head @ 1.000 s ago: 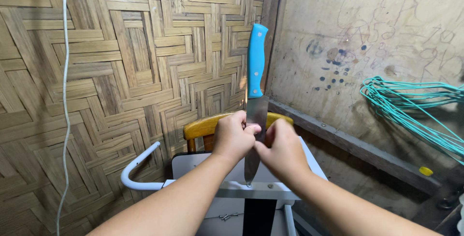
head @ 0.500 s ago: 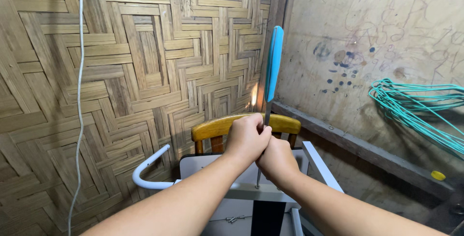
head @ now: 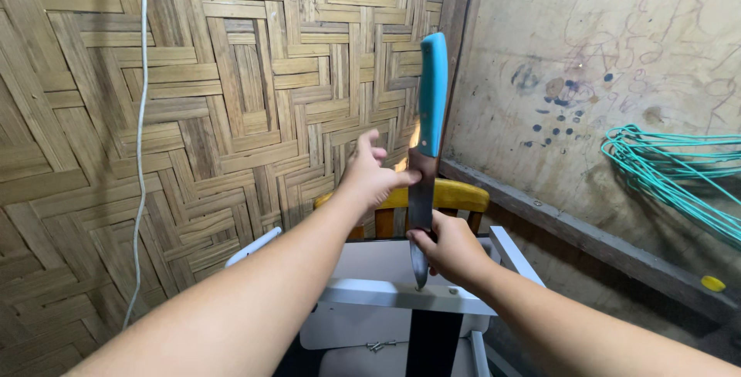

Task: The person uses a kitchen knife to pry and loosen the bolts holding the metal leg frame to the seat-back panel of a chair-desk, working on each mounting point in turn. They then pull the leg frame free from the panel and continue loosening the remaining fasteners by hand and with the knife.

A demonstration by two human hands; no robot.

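**Knife held point-down on white frame, both hands on blade**

Fingers (head: 423,235) of the right hand (head: 454,250) are clamped on the lower blade of the knife (head: 427,161), near the tip. Left hand (head: 372,176) sits higher: thumb touching the blade flat just below the handle, remaining fingers (head: 369,144) spread apart and lifted, not wrapped round anything.

Knife stands close to upright, tilted slightly. Teal handle (head: 433,93) is on top, dark steel blade (head: 421,199) runs down, tip resting on or right at the top bar of a white frame (head: 401,297). Cannot tell whether the tip is pressed into the bar or only touching it.

White frame: flat horizontal bar with a small screw head just beside the tip, side rails running back on both sides, a curved white tube (head: 252,245) on the left. A black strip (head: 432,342) hangs down from the bar's middle. Pale panel below with a few loose screws (head: 377,344) lying on it.

Behind the hands: yellow wooden chair back (head: 461,194), partly hidden by the knife and left hand.

Surroundings: woven bamboo wall (head: 193,114) left and centre, a white cord (head: 140,138) hanging down it. Grubby plaster wall (head: 617,60) on the right with dark spots and scribbles, a bundle of teal wire (head: 671,169) against it, wooden ledge (head: 587,242) along its base, small yellow cap (head: 713,284) at the ledge's far right.
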